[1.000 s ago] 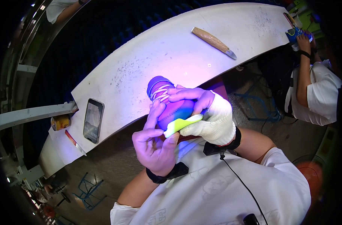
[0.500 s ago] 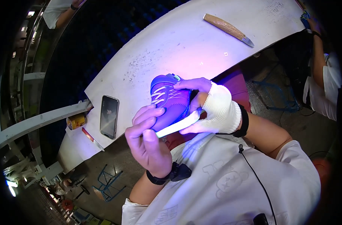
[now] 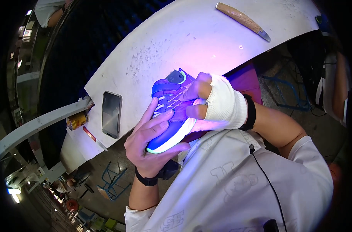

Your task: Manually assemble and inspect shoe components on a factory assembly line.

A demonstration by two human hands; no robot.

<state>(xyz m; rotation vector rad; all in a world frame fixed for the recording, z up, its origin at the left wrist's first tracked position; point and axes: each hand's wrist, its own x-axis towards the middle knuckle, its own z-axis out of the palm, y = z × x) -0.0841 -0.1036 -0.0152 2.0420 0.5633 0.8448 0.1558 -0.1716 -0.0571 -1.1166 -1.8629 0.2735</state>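
A blue-purple sneaker point(image 3: 179, 116) with pale laces and a strap is held over the near edge of the table under violet light. Its pale sole point(image 3: 175, 136) glows and lies along the side and toe of the upper. My bare left hand point(image 3: 143, 142) is closed around the toe, fingers over the top and thumb beneath the sole. My right hand point(image 3: 222, 101), in a white glove with bare fingertips, grips the side toward the heel, with curled fingers on the upper near the laces. Its thumb is partly hidden.
On the white table point(image 3: 106, 79) lie a wooden-handled knife point(image 3: 241, 19), a dark phone point(image 3: 112, 115) and a red-handled tool point(image 3: 91, 135). A yellow tin point(image 3: 77, 120) stands beside a metal bar point(image 3: 40, 123). Blue-framed stools point(image 3: 113, 181) stand on the floor. Another person's arm point(image 3: 340, 79) is at right.
The pale sole edge stood away from the upper between my hands; now it lies against the upper. My left hand has wrapped around the toe, and my right fingers have curled onto the side.
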